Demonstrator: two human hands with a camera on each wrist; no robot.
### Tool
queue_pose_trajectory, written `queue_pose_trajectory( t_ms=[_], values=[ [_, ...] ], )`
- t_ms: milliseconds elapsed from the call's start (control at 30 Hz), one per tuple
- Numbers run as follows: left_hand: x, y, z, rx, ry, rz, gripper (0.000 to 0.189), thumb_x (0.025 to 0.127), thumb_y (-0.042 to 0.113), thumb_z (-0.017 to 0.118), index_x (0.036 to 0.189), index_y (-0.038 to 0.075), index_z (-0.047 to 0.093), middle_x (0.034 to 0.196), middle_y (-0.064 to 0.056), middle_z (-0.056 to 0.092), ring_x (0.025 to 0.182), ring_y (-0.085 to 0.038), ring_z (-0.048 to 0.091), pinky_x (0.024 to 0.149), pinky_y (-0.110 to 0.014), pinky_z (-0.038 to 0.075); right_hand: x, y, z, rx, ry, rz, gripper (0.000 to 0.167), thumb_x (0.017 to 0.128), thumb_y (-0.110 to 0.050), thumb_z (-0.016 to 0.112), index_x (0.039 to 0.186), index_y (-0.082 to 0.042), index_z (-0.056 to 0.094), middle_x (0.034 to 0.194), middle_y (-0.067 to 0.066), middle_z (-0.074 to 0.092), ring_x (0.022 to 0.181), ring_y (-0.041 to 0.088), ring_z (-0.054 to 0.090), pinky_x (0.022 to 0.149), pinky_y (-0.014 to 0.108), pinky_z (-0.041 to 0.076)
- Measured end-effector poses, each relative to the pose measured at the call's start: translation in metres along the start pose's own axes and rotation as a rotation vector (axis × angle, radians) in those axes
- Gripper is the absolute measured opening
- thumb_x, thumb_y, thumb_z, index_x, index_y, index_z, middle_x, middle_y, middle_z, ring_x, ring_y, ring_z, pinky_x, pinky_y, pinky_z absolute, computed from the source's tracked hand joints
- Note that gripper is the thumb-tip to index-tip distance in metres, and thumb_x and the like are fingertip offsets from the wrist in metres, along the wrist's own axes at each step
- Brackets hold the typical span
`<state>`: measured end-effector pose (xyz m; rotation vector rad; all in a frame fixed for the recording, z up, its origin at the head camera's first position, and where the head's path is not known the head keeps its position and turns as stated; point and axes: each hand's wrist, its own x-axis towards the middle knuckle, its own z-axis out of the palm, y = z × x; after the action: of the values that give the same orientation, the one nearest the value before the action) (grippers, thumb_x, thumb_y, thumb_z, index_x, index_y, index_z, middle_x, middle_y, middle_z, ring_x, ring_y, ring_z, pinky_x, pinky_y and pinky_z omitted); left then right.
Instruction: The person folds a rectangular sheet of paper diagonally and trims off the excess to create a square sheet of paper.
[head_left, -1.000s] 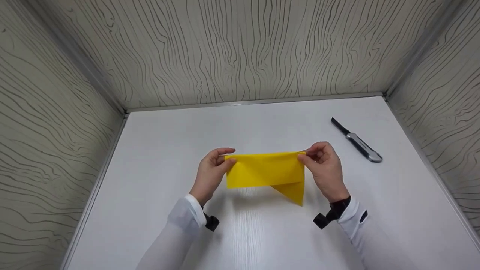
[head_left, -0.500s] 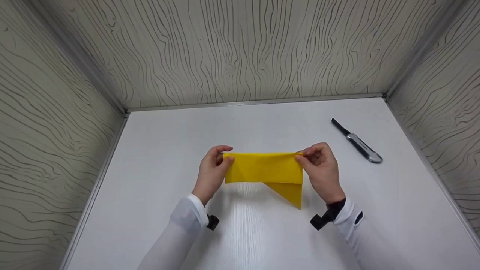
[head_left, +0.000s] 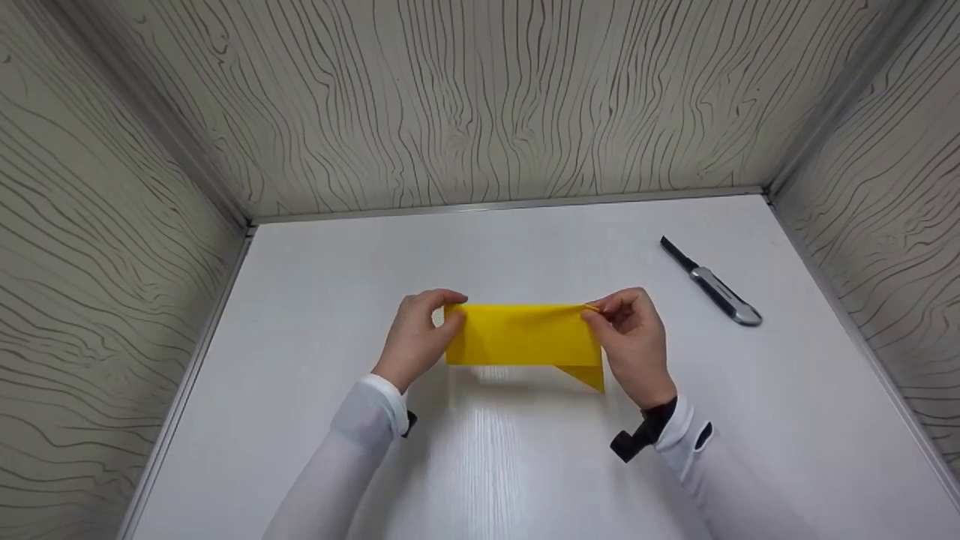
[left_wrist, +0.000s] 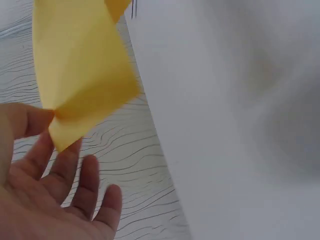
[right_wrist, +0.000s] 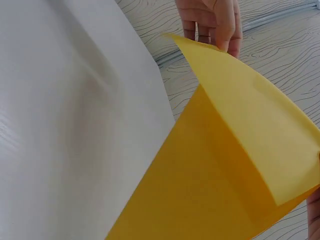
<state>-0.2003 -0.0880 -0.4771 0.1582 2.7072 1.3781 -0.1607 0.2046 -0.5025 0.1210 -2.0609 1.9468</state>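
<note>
A folded sheet of yellow paper (head_left: 525, 337) is held up above the white table between both hands. My left hand (head_left: 421, 330) pinches its upper left corner between thumb and fingers; in the left wrist view, the other fingers of that left hand (left_wrist: 65, 200) spread loosely behind. At the upper right corner, my right hand (head_left: 634, 337) pinches the folded edge. A triangular flap of the paper hangs below the right end. The right wrist view shows the paper (right_wrist: 195, 175) as two layers standing apart, with the right hand mostly cut off at the frame's edge.
A grey and black folding-type knife or cutter (head_left: 712, 283) lies on the white table (head_left: 337, 255) at the far right, apart from the hands. Wood-grain patterned panels (head_left: 480, 105) with metal edging stand around the table's back and sides.
The right hand has drifted slightly left along with the paper's right end. The hanging triangular flap shows less below the paper than half a second ago. The left hand keeps its pinch.
</note>
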Motion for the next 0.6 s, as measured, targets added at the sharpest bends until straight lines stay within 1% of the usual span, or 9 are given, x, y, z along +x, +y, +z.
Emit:
queue_pose_trajectory(
  t_ms=[67,100,133,200,267,367,433,500,600],
  values=[
    [0.000,0.010,0.000,0.190,-0.001,0.098,0.024,0.100,0.031,0.065,0.122,0.025,0.074,0.132,0.005,0.063,0.133,-0.022,0.046,0.118,-0.042,0.033,0.000,-0.001,0.003,-0.005,-0.003,-0.002,0.026,0.094,-0.002,0.072,0.104,0.003,0.048,0.108,0.015,0.060,0.097,0.030,0.065,0.087,0.028,0.057],
    [0.001,0.015,0.001,0.263,-0.010,0.152,0.025,0.101,0.034,0.065,0.122,0.025,0.075,0.134,0.008,0.063,0.138,-0.021,0.043,0.122,-0.044,0.025,0.001,-0.002,0.005,-0.004,-0.007,-0.003,0.025,0.095,-0.002,0.072,0.104,0.002,0.048,0.108,0.015,0.060,0.097,0.030,0.065,0.087,0.028,0.057],
    [0.001,0.021,0.003,0.317,-0.023,0.208,0.026,0.102,0.036,0.065,0.123,0.025,0.075,0.134,0.008,0.065,0.140,-0.021,0.043,0.123,-0.045,0.019,0.001,-0.002,0.007,-0.004,-0.010,-0.005,0.025,0.095,-0.002,0.072,0.104,0.001,0.049,0.107,0.014,0.060,0.097,0.030,0.065,0.086,0.028,0.057],
    [0.003,0.033,0.009,0.374,-0.059,0.307,0.029,0.102,0.038,0.064,0.126,0.025,0.074,0.130,0.009,0.068,0.138,-0.020,0.047,0.125,-0.047,0.011,0.001,-0.004,0.012,-0.001,-0.018,-0.010,0.024,0.094,-0.001,0.072,0.103,0.000,0.049,0.107,0.014,0.060,0.096,0.030,0.065,0.086,0.028,0.057],
    [0.005,0.045,0.016,0.371,-0.098,0.372,0.030,0.102,0.038,0.063,0.126,0.024,0.074,0.123,0.011,0.071,0.128,-0.017,0.057,0.124,-0.046,0.015,0.001,-0.005,0.017,0.009,-0.032,-0.021,0.024,0.094,0.000,0.072,0.103,0.000,0.049,0.107,0.013,0.060,0.096,0.030,0.066,0.086,0.028,0.057],
    [0.008,0.059,0.025,0.330,-0.126,0.410,0.027,0.102,0.037,0.063,0.121,0.022,0.077,0.114,0.011,0.074,0.108,-0.014,0.065,0.116,-0.039,0.035,0.000,-0.007,0.024,0.017,-0.055,-0.034,0.024,0.095,-0.001,0.071,0.104,0.000,0.049,0.107,0.014,0.059,0.096,0.030,0.065,0.088,0.028,0.057],
    [0.009,0.064,0.029,0.299,-0.133,0.402,0.025,0.101,0.036,0.064,0.116,0.022,0.078,0.108,0.012,0.074,0.097,-0.011,0.066,0.105,-0.033,0.046,-0.001,-0.007,0.028,0.028,-0.063,-0.036,0.025,0.095,-0.001,0.071,0.104,0.000,0.049,0.106,0.014,0.058,0.096,0.029,0.065,0.088,0.027,0.056],
    [0.008,0.067,0.031,0.284,-0.138,0.388,0.023,0.100,0.035,0.066,0.114,0.022,0.079,0.105,0.012,0.074,0.093,-0.010,0.065,0.094,-0.029,0.052,-0.002,-0.008,0.030,0.041,-0.064,-0.033,0.025,0.094,-0.001,0.071,0.105,0.001,0.049,0.106,0.014,0.058,0.095,0.029,0.065,0.087,0.026,0.056],
    [0.008,0.070,0.034,0.276,-0.148,0.373,0.022,0.099,0.035,0.068,0.113,0.022,0.079,0.103,0.013,0.072,0.091,-0.008,0.064,0.091,-0.026,0.053,-0.003,-0.009,0.031,0.062,-0.062,-0.029,0.026,0.094,-0.001,0.072,0.105,0.002,0.049,0.105,0.016,0.058,0.094,0.029,0.065,0.087,0.027,0.057]
  ],
)
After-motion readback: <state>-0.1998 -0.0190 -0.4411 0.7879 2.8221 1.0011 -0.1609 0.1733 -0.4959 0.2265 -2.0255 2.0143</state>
